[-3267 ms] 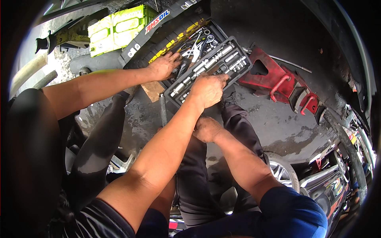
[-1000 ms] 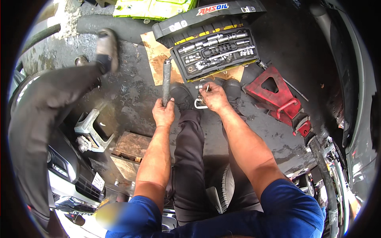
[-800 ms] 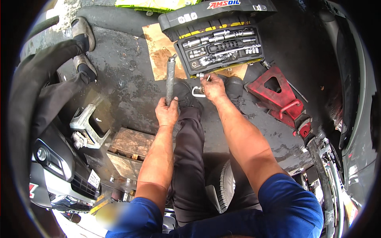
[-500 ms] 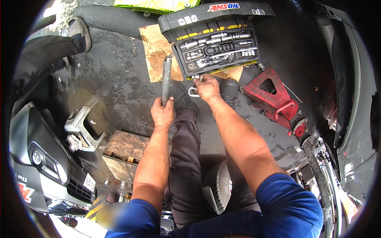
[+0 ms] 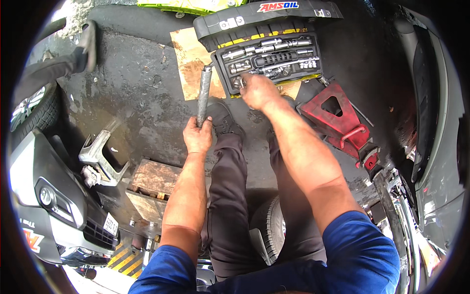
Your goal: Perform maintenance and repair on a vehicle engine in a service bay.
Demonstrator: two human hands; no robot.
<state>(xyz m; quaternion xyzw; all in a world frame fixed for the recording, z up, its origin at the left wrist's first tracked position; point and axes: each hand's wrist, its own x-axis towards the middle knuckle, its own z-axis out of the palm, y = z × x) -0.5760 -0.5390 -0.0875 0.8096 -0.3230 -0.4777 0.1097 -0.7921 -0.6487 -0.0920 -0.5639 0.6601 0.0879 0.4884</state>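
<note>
"In the head view, what are the two hands doing?"

"The left hand point(image 5: 197, 136) is closed around the lower end of a grey metal bar point(image 5: 204, 93), whose upper end points away, near the left side of a black socket tray point(image 5: 221, 68). The right hand point(image 5: 259, 90) has its fingers curled over the tray's near left corner; I can't tell whether they grip anything."

"What hides that corner?"

"The right hand itself. Silver sockets and extensions point(image 5: 286, 45) show in the rest of the tray, with the open toolbox lid point(image 5: 303, 17) standing behind."

"And around it?"

"Cardboard point(image 5: 191, 68) lies on the floor under the toolbox. A red metal frame point(image 5: 316, 108) stands to the right, a thin rod point(image 5: 362, 115) alongside. To the left are a silver metal stand point(image 5: 100, 154), a wooden block point(image 5: 156, 176) close to the left forearm, and a car front point(image 5: 68, 196)."

"Anything underfoot?"

"The person's left shoe point(image 5: 223, 117) is just beside the bar. Another person's foot point(image 5: 88, 46) shows at upper left, well apart."
</note>
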